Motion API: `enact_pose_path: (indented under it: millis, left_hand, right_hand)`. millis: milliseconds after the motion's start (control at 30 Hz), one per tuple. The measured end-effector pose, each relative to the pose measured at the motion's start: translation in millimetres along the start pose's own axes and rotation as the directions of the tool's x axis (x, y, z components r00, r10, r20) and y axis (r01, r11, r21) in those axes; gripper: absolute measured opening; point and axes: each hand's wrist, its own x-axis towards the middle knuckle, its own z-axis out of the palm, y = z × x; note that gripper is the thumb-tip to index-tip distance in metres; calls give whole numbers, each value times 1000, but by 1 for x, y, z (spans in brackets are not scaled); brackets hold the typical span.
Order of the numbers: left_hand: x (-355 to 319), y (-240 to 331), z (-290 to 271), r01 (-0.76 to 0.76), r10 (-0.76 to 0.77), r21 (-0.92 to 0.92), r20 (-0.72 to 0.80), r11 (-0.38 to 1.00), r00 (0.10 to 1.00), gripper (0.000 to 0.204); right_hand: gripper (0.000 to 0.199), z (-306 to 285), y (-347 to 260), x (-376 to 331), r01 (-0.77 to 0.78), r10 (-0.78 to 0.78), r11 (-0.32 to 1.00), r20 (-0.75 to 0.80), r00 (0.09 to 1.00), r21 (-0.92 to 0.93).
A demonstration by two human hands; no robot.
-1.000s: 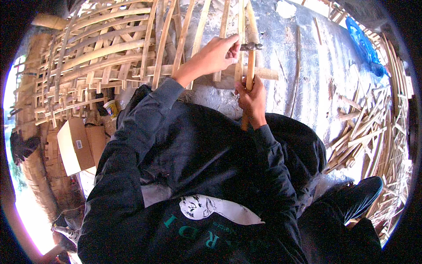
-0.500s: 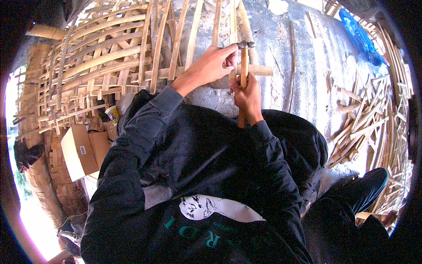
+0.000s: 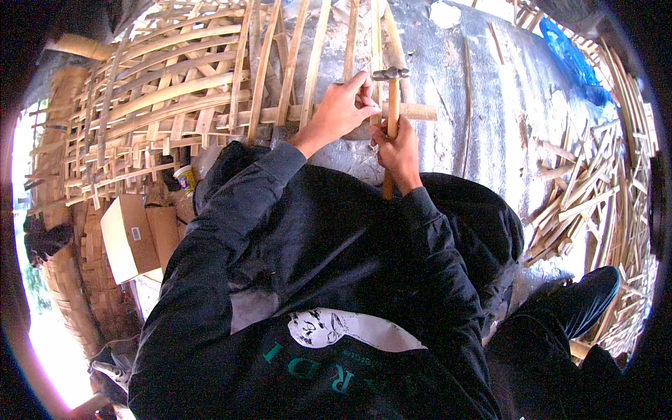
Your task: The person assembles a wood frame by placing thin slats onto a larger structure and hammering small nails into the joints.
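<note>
Head view: hammer [image 3: 390, 98] handle partly hidden

Grey sheeting [image 3: 490, 119] covers the floor far ahead, dusty and creased. Loose bamboo offcuts [image 3: 595, 189] pile up on the right, with a blue plastic scrap [image 3: 570, 59] beyond. Left, cardboard boxes [image 3: 129, 238] sit near woven matting [image 3: 70, 308], with bright daylight glaring low left.

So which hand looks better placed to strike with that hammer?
The right hand, probably: it grips the hammer by its wooden handle, head raised over the bamboo crosspiece. The left hand pinches something small by the slats.
</note>
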Motion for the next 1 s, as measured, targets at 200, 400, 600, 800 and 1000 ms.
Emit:
enact_pose_path:
  millis: [200, 400, 600, 800, 1000]
  left_hand:
    - [-2, -2, 13, 24, -27, -83, -39, 996, 999, 36]
    - [1, -11, 11, 52, -56, -245, -10, 968, 998, 32]
    - [2, -20, 13, 38, -32, -256, 27, 966, 999, 18]
    - [-1, -19, 9, -7, 12, -247, 20, 969, 1000, 11]
    - [-1, -9, 5, 28, -28, -228, 3, 973, 1000, 29]
  right_hand:
    - [19, -2, 3, 2, 3, -3, 1000, -1, 1000, 13]
    - [20, -3, 1, 0, 30, -30, 1000, 15, 999, 0]
    - [21, -2, 10, 1, 49, -49, 999, 8, 999, -11]
    - [20, -6, 3, -8, 60, -61, 997, -18, 998, -41]
    - [27, -31, -13, -33, 112, -129, 971, -69, 989, -211]
